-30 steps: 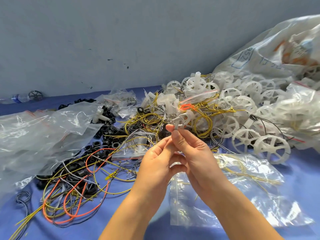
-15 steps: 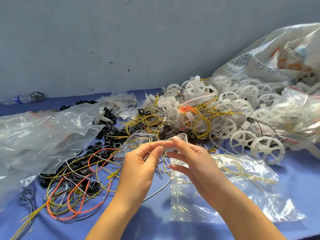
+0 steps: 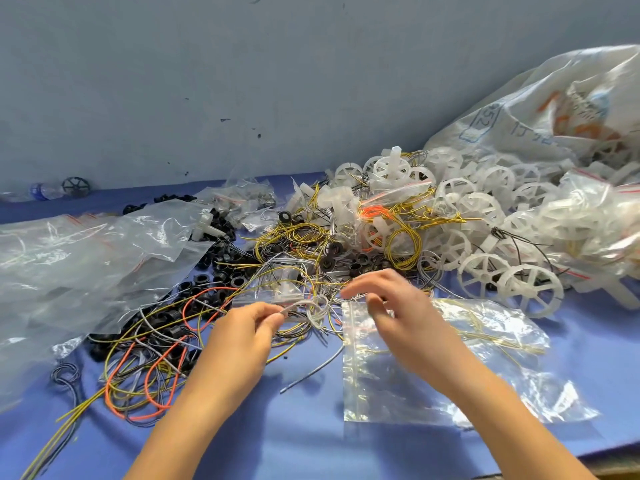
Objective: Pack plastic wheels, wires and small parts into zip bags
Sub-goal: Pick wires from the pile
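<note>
While the left hand point(image 3: 242, 341) pinches one pale wire coil point(image 3: 306, 306) between thumb and forefinger, just above the tangle, the right hand point(image 3: 398, 317) hangs over the top edge of one clear zip bag point(image 3: 415, 386). That hand is motion-blurred, fingers half curled, and I cannot tell if it grips anything. The zip bag lies flat on the blue desk point(image 3: 311, 445), mouth toward the wire pile, with a few yellow wires inside; the count is unclear. One loose grey wire point(image 3: 311, 370) lies between the two forearms. White plastic wheels point(image 3: 485, 220) are heaped at right, too many to count, and two front wheels point(image 3: 530, 289) stand clear at the heap's near edge. Yellow wire loops point(image 3: 401, 244) are mixed into the heap. Black rings point(image 3: 221, 258) are scattered left of centre, dozens of them, under orange wires point(image 3: 156, 375) and more yellow ones. Empty clear bags point(image 3: 86, 265) are stacked at left, number not readable. One big printed sack point(image 3: 554, 109) slumps at far right. One plastic bottle point(image 3: 41, 191) lies by the wall at far left, one dark wheel point(image 3: 75, 185) beside it.
</note>
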A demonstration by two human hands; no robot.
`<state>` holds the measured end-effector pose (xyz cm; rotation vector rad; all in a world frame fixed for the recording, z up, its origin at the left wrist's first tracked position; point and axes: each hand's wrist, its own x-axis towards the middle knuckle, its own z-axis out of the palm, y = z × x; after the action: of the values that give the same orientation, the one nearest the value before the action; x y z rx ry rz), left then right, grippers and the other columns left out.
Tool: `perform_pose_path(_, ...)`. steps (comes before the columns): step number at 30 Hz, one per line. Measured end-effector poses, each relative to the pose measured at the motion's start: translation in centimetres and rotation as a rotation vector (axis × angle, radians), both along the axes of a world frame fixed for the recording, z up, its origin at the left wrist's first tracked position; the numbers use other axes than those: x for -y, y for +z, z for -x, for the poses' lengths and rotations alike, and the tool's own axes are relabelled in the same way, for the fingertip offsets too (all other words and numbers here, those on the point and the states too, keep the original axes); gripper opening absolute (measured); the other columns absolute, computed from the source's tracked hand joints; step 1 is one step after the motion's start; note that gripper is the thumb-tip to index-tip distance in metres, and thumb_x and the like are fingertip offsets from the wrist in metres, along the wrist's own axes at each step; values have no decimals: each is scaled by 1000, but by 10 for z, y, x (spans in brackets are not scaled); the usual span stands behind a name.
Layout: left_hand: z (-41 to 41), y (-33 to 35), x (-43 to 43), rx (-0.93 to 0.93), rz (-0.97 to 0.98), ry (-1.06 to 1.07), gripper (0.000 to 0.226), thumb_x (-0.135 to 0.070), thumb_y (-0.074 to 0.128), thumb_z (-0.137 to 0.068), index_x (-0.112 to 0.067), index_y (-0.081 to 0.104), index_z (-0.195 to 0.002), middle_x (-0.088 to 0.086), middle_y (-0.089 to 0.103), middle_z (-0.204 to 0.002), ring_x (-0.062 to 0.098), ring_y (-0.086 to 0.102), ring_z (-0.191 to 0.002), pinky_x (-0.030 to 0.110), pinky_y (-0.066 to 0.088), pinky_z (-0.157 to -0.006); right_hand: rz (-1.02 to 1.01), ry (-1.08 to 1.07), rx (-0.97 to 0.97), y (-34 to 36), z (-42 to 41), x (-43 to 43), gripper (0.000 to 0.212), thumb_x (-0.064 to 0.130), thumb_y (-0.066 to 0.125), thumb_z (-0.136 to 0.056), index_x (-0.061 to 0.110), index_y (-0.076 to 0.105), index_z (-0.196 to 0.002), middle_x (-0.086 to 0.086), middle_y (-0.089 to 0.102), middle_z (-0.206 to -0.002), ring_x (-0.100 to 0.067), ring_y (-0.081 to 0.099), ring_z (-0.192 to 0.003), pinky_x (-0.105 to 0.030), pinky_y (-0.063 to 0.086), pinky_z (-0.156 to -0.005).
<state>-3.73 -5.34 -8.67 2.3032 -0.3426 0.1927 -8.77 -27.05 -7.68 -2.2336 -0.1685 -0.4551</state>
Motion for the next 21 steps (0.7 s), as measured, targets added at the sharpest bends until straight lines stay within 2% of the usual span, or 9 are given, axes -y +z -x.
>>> perform_pose_path(3,-1,-4,-1,-60,-68,8,13,-28,60,-95,-28,73,-94,-22,62,-65,-10,58,-64,9,37,-56,518,74,19,-19,-2,-1,57,-9,52,-81,40,70,-104,7,51,-138,-18,44,-127,-35,37,-101)
perform_pose_path(5,-1,-6,1,-100,-75,-13,14,-29,60,-95,-28,73,-97,-23,63,-69,-11,58,-64,11,39,-60,644,103,28,-29,-1,-3,48,-3,58,-80,40,69,-100,6,47,-143,-20,39,-133,-39,36,-102)
perform_pose_path(8,0,-5,3,-200,-17,-81,11,-26,61,-94,-28,72,-93,-24,64,-66,-9,60,-58,15,46,-59,606,68,100,-34,0,-1,28,4,66,-80,32,67,-86,1,55,-137,-24,48,-128,-41,43,-98)
perform_pose_path(11,3,-5,9,-301,38,-169,12,-23,62,-93,-26,73,-88,-12,64,-65,2,58,-51,20,48,-53,442,4,170,-32,-1,2,22,2,65,-82,24,64,-83,-1,59,-128,-26,54,-118,-38,46,-92)
perform_pose_path(15,14,2,32,-327,-16,-342,15,-25,61,-94,-22,75,-91,-16,61,-53,0,52,-42,17,41,-44,337,-23,219,-29,0,2,18,1,63,-86,18,64,-83,0,59,-124,-23,55,-112,-31,43,-87)
perform_pose_path(17,17,8,45,-369,-11,-456,20,-20,57,-95,-11,74,-89,-11,60,-53,3,54,-44,16,41,-47,311,-10,218,-26,0,0,17,0,61,-85,16,64,-83,-1,59,-123,-24,56,-110,-31,43,-87)
perform_pose_path(19,14,14,55,-505,88,-496,23,-11,52,-94,4,68,-89,1,60,-59,13,55,-49,19,44,-52,266,-9,241,-22,2,-1,17,-2,56,-82,14,63,-82,-2,60,-121,-24,56,-107,-32,44,-87)
perform_pose_path(21,10,16,63,-653,173,-501,22,1,44,-90,10,64,-85,6,58,-58,15,51,-47,19,44,-51,255,-19,286,-17,4,-3,16,2,50,-81,14,61,-81,-2,60,-120,-22,56,-107,-32,45,-87)
